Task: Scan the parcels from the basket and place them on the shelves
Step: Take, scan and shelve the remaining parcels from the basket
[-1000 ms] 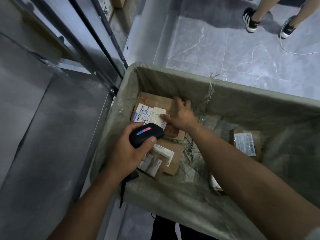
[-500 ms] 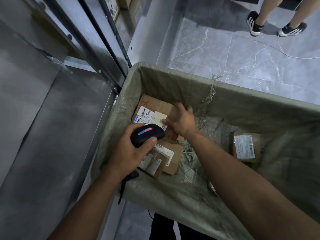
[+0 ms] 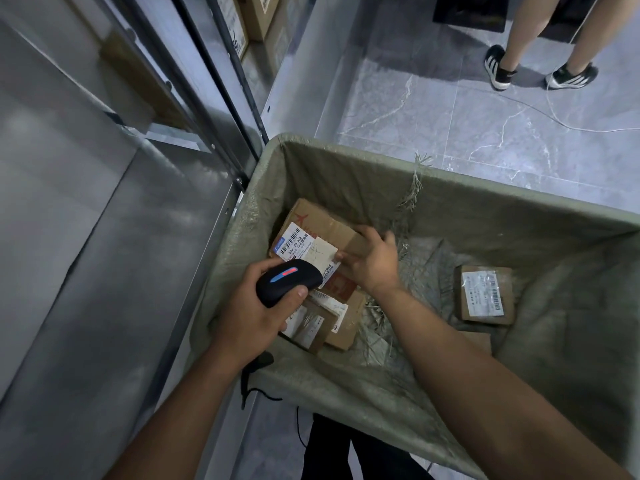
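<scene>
The left hand (image 3: 252,315) grips a black barcode scanner (image 3: 287,285), its thumb on the body. Just past it, at about one o'clock, the right hand (image 3: 372,261) holds the right edge of a labelled cardboard parcel (image 3: 322,233) inside the fabric-lined basket (image 3: 346,379). Smaller parcels (image 3: 329,320) lie under the scanner; another parcel (image 3: 485,299) sits at three o'clock, well apart. Metal shelves (image 3: 104,237) stand at nine o'clock.

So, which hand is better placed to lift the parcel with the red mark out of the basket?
The right hand: it already grips that parcel at its edge. The left hand holds the scanner, so it is busy.
</scene>
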`<action>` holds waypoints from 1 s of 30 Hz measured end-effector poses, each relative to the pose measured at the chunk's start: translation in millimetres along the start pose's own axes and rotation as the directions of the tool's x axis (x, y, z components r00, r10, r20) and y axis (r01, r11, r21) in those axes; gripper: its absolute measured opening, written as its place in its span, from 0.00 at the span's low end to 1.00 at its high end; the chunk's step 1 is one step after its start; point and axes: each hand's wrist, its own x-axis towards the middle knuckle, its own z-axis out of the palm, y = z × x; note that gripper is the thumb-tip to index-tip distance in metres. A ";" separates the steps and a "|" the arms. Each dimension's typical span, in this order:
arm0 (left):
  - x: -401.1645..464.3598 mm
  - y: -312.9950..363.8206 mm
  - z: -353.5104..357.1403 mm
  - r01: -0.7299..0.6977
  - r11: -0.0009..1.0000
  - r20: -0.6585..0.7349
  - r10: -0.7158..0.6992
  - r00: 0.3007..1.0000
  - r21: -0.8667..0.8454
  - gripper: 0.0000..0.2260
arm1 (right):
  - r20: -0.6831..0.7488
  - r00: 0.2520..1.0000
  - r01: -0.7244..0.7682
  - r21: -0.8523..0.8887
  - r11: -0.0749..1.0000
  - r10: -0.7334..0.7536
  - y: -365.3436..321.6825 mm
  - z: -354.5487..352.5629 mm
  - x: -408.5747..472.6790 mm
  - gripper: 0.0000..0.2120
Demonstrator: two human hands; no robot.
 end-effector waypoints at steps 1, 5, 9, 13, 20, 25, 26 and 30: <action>-2.3 0.0 -0.3 -0.004 1.000 0.000 0.004 1.000 0.001 0.20 | -0.008 1.000 0.009 -0.004 1.000 -0.009 0.7 -2.1 -2.8 0.32; -7.7 -1.1 -4.1 0.008 1.000 0.002 -0.008 1.000 0.016 0.21 | -0.045 0.999 0.009 -0.027 1.000 -0.010 3.2 -12.0 -9.3 0.29; -13.4 0.9 -7.7 -0.011 1.000 0.005 0.010 1.000 0.023 0.21 | -0.053 0.998 -0.034 0.011 0.999 0.035 3.7 -14.8 -14.3 0.27; -18.5 4.6 -11.9 -0.023 0.998 -0.010 0.024 1.000 0.056 0.22 | -0.092 0.996 -0.006 0.025 1.000 0.009 0.5 -17.4 -23.4 0.26; -28.1 8.9 -20.9 -0.069 0.998 -0.012 0.069 0.998 0.014 0.28 | -0.179 0.983 0.054 0.047 0.997 -0.045 -14.7 -45.8 -53.5 0.26; -41.8 24.5 -34.2 -0.112 0.991 -0.027 0.114 0.993 0.070 0.24 | -0.256 0.962 0.125 0.106 0.986 -0.094 -41.4 -75.5 -87.3 0.25; -45.2 28.3 -37.0 -0.125 0.990 -0.029 0.127 0.991 0.072 0.25 | -0.268 0.958 0.136 0.114 0.984 -0.101 -47.3 -81.6 -94.9 0.25; -57.2 39.7 -44.2 -0.160 0.986 -0.032 0.159 0.987 -0.036 0.26 | -0.317 0.941 0.171 0.143 0.975 -0.119 -67.7 -104.4 -122.1 0.26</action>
